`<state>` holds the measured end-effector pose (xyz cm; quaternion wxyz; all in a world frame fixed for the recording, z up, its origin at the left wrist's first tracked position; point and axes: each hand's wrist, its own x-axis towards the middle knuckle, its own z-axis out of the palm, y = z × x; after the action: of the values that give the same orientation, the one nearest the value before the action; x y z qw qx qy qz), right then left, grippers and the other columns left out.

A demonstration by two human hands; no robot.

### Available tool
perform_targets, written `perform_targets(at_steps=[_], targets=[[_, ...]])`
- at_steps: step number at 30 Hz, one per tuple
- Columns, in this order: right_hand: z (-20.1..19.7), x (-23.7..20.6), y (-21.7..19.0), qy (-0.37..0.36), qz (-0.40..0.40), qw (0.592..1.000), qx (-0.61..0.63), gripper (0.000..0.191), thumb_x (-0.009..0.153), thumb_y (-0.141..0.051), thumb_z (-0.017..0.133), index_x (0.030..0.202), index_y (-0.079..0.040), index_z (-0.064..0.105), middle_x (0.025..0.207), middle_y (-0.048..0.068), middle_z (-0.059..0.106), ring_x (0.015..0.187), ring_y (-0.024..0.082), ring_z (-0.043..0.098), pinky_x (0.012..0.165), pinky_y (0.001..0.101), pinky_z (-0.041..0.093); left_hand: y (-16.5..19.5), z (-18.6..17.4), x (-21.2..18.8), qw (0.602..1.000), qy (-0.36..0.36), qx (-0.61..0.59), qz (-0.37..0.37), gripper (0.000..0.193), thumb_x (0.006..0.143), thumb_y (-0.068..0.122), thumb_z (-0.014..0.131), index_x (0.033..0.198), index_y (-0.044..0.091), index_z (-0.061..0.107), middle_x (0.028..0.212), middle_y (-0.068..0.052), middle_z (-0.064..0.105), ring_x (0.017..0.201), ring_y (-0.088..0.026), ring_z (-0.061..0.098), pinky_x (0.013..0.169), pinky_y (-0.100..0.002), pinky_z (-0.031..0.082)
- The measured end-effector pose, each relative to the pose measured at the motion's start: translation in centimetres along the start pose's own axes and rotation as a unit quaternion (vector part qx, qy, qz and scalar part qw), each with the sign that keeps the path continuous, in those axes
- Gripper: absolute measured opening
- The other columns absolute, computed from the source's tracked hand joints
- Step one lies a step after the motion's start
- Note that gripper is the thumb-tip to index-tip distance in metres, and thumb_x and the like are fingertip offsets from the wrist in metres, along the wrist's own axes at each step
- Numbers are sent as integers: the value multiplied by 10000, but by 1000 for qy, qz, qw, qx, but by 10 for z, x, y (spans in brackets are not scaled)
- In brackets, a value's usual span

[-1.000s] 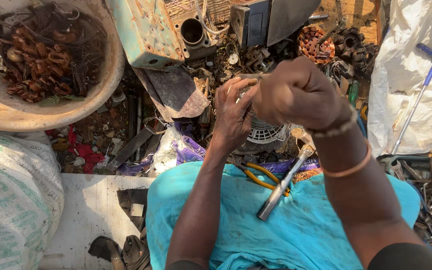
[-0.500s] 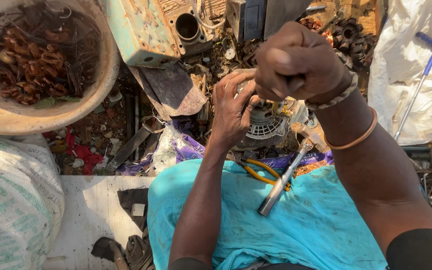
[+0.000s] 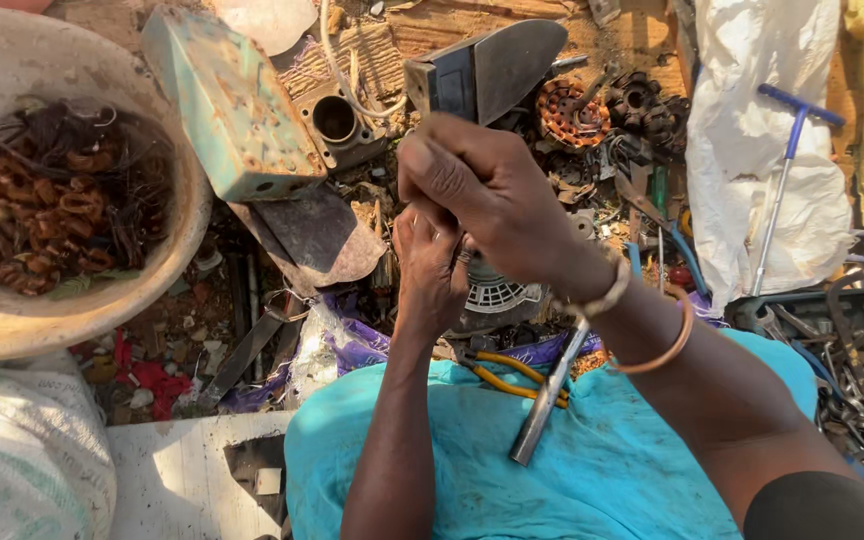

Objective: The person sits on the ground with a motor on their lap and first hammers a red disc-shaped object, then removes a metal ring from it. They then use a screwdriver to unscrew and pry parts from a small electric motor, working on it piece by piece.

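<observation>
My left hand [image 3: 428, 272] is curled against the top of a round grey motor part [image 3: 500, 297] with a slotted white cover, gripping it over the scrap pile. My right hand [image 3: 487, 190] is a tight fist raised just above and in front of the left hand. Whatever the fist holds is hidden by the fingers. Two bangles sit on my right wrist [image 3: 652, 330]. A grey metal rod [image 3: 544, 400] and yellow-handled pliers [image 3: 508, 374] lie on the turquoise cloth [image 3: 472, 470] over my lap.
A big round basin [image 3: 167, 270] of brown copper coils stands at left, with a white sack [image 3: 22, 460] below it. Behind the hands lie a green metal box [image 3: 232, 105], a dark metal casing [image 3: 487, 70], a wound rotor [image 3: 572, 110] and mixed scrap. A white sack [image 3: 742, 150] and blue-handled tool [image 3: 787, 170] lie at right.
My right fist has lifted off the motor part and risen above my left hand. The left hand has stayed on the part. The view has shifted slightly.
</observation>
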<state>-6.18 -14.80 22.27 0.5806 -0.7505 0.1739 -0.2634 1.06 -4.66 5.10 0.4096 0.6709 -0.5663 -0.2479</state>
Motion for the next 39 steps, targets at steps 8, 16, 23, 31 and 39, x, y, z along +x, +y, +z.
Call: perform_targets(at_steps=[8, 16, 23, 31, 39], targets=[[-18, -7, 39, -248, -16, 949, 194, 532, 1129, -460, 510, 834, -38, 645, 641, -17, 531, 515, 63, 478, 482, 254, 366, 1, -3, -4, 992, 59, -93, 55, 415, 952, 203, 735, 1325, 77, 604, 1403, -143, 523, 1369, -356, 404, 1174, -503, 340], [-4, -32, 28, 70, -30, 997, 14, 507, 1194, -376, 502, 838, -21, 566, 630, 10, 490, 492, 69, 420, 488, 241, 330, 11, -8, 1, 995, 71, -35, 54, 285, 1064, 227, 603, 1319, 110, 655, 1427, -86, 567, 1407, -309, 455, 1218, -491, 331], [-36, 16, 9, -227, 107, 926, 280, 524, 1111, -376, 513, 703, -47, 524, 542, -38, 416, 444, 35, 353, 425, 263, 297, 7, -7, -2, 994, 86, -29, 65, 303, 1053, 257, 614, 1340, 169, 652, 1455, -72, 556, 1437, -348, 404, 1213, -548, 295], [-6, 5, 0, 8, -60, 994, 87, 562, 1189, -397, 448, 797, -6, 547, 568, 31, 458, 444, 76, 366, 431, 264, 294, 12, -12, 0, 993, 89, -31, 71, 312, 1042, 222, 640, 1353, 205, 662, 1429, -56, 571, 1425, -331, 437, 1207, -541, 312], [-13, -4, 22, 67, -59, 996, -28, 485, 1167, -392, 399, 925, -3, 560, 685, 0, 513, 549, 67, 486, 499, 240, 392, 15, -15, 3, 991, 98, -30, 85, 330, 1017, 191, 671, 1344, 233, 649, 1427, -55, 584, 1424, -322, 460, 1216, -520, 326]])
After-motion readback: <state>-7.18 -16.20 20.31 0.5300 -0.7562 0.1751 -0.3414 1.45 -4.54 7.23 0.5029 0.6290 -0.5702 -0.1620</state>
